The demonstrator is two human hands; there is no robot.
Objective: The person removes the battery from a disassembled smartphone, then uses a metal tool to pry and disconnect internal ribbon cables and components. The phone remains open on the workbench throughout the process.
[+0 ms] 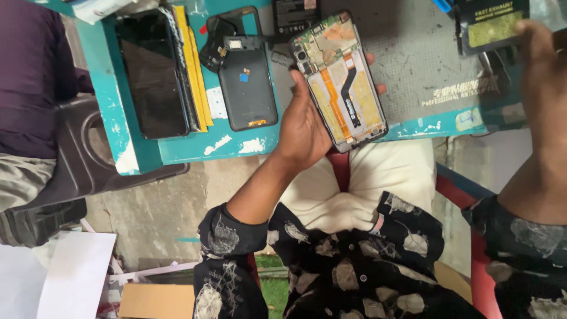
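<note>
Opened phone (344, 82), its back cover off so the green board, orange flex strips and metal frame are showing, is lying in the left hand (304, 121) near twelve o'clock in the head view, tilted with its camera end toward eleven. The left fingers (378, 88) are wrapping behind the frame and their tips are peeking out along its three-o'clock edge, while the thumb is pressing on the nine-o'clock edge, so the hand is clasping the phone above the teal surface (177, 147). The right hand (540, 65) is reaching in at two o'clock, touching a dark flat pack (493, 23) with a yellowish panel; whether its fingers are spread or pinching I cannot tell. At ten o'clock a black phone back cover (248, 88) is resting on the surface, and just beside it, further toward nine, a dark screen panel (150, 74) is lying over yellow strips. A grey work mat (413, 53) is lying under the phone.
</note>
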